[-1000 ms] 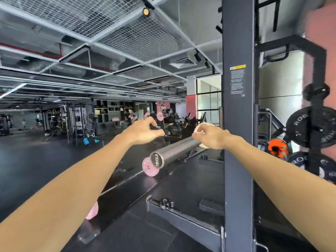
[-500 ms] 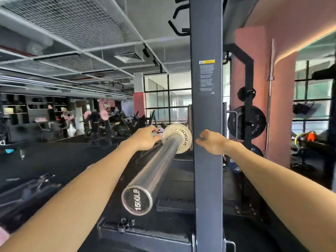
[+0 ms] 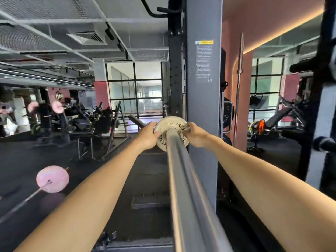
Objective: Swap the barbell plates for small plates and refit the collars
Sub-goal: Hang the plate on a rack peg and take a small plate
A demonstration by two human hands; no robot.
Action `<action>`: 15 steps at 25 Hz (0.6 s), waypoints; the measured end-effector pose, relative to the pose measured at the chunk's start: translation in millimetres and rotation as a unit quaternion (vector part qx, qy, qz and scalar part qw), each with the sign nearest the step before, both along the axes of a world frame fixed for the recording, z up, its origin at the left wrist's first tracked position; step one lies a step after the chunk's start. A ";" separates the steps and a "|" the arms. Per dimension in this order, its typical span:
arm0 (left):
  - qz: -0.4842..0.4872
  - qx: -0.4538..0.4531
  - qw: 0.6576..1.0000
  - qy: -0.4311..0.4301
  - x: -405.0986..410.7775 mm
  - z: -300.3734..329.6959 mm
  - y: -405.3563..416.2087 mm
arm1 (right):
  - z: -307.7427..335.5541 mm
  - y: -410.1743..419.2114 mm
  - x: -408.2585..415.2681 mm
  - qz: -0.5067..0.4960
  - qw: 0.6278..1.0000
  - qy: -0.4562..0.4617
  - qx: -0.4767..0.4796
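A small cream plate (image 3: pixel 168 125) with dark lettering sits on the steel barbell sleeve (image 3: pixel 183 179), which runs from the lower middle of the view away from me. My left hand (image 3: pixel 148 136) grips the plate's left rim. My right hand (image 3: pixel 196 135) grips its right rim, fingers curled over the edge. The sleeve's near end is out of frame. No collar is in view.
The grey rack upright (image 3: pixel 203 106) stands just right of the sleeve. Black plates (image 3: pixel 228 113) hang on pegs behind it. A pink plate on another bar (image 3: pixel 52 179) lies low at the left. Benches and machines (image 3: pixel 87 122) fill the far floor.
The view swung so the sleeve now points straight away from me. Both hands closed in on the cream plate and now grip its two sides.
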State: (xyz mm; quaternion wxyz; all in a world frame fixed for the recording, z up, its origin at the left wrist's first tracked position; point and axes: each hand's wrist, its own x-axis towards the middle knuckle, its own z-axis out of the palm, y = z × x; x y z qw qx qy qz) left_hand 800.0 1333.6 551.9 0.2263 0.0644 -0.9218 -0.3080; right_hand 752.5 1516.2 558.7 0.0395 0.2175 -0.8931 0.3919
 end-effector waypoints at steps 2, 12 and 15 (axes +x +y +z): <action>0.003 0.029 0.999 0.016 -6.4 -0.1 -1.6 | -3.8 -3.8 -3.1 -0.017 1.000 0.016 -0.017; 0.017 -0.039 0.999 0.021 42.5 5.3 17.8 | -6.7 25.5 48.4 -0.004 0.999 0.012 -0.044; 0.022 -0.056 0.998 0.018 79.2 6.8 31.4 | -6.9 40.8 78.2 0.022 0.998 0.000 -0.055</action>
